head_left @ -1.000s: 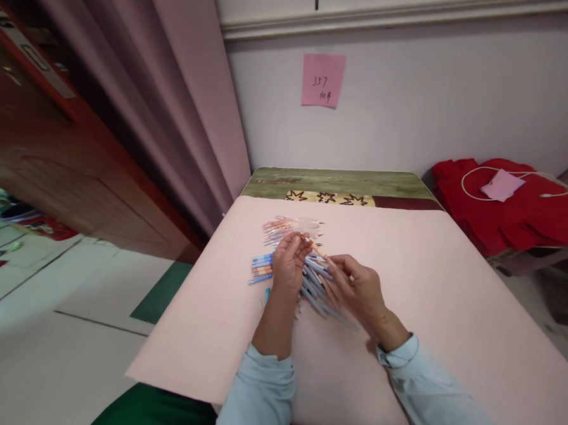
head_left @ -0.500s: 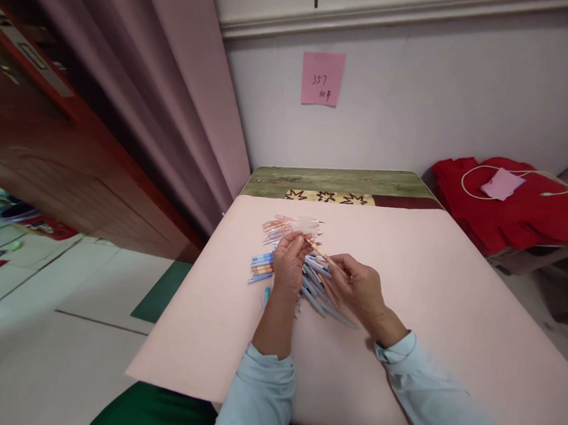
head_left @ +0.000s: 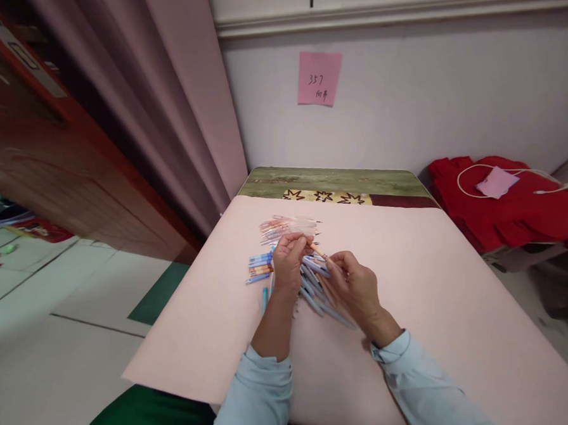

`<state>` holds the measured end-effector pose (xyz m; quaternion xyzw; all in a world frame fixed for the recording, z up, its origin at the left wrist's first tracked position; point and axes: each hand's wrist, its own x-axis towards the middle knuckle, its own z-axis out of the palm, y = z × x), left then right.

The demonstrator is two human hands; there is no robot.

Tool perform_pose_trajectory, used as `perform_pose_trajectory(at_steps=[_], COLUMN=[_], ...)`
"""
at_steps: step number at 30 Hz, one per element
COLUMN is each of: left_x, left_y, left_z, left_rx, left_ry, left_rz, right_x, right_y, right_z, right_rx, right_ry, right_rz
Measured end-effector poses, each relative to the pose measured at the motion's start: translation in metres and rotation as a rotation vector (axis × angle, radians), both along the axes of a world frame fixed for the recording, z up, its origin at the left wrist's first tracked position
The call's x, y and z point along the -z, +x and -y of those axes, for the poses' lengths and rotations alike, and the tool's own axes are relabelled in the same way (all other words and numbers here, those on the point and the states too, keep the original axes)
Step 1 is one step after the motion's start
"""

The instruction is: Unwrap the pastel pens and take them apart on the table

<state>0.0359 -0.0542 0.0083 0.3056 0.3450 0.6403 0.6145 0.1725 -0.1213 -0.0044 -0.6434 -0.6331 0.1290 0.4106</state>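
Orange pen [head_left: 317, 248] in both hands [head_left: 287, 263]

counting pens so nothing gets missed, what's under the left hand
Blue and orange pen pieces show to the left of the left hand, and pale slender barrels to its right. Whatever lies directly beneath the hand is covered.

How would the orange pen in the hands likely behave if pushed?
The orange pen is probably stiff: it looks straight between left hand and right hand. Its slim, rod-like shape suggests it's light and may roll.
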Motion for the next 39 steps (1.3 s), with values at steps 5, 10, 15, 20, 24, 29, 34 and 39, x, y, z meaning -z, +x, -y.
perform_pose_trajectory(at_steps=[5, 10, 15, 20, 24, 29, 34, 39], left_x=[0.000, 0.001, 0.001, 0.000, -0.003, -0.007, -0.009, -0.008], left_y=[0.001, 0.001, 0.000, -0.003, -0.005, -0.005, -0.005, -0.006], left_z=[0.002, 0.001, -0.001, -0.002, -0.002, -0.004, -0.005, -0.006], left_rx=[0.001, 0.012, -0.044, -0.098, -0.089, -0.103, -0.123, -0.145], left_ry=[0.029, 0.041, 0.029, 0.045, 0.057, 0.060, 0.043, 0.027], left_rz=[-0.005, -0.008, -0.002, -0.069, -0.136, -0.162, -0.163, -0.174], right_x=[-0.003, 0.001, 0.001, -0.009, -0.012, -0.010, -0.012, -0.016], right_y=[0.000, 0.003, 0.001, 0.010, 0.055, 0.134, 0.172, 0.177], right_z=[-0.002, -0.006, -0.006, -0.006, -0.008, 0.001, 0.004, -0.008], right_rx=[0.067, 0.076, 0.065, 0.124, 0.294, 0.620, 0.739, 0.755], right_ry=[0.154, 0.186, 0.191, 0.192, 0.153, -0.083, -0.349, -0.467], right_rz=[0.077, 0.087, 0.070, -0.068, -0.178, -0.012, 0.131, 0.165])
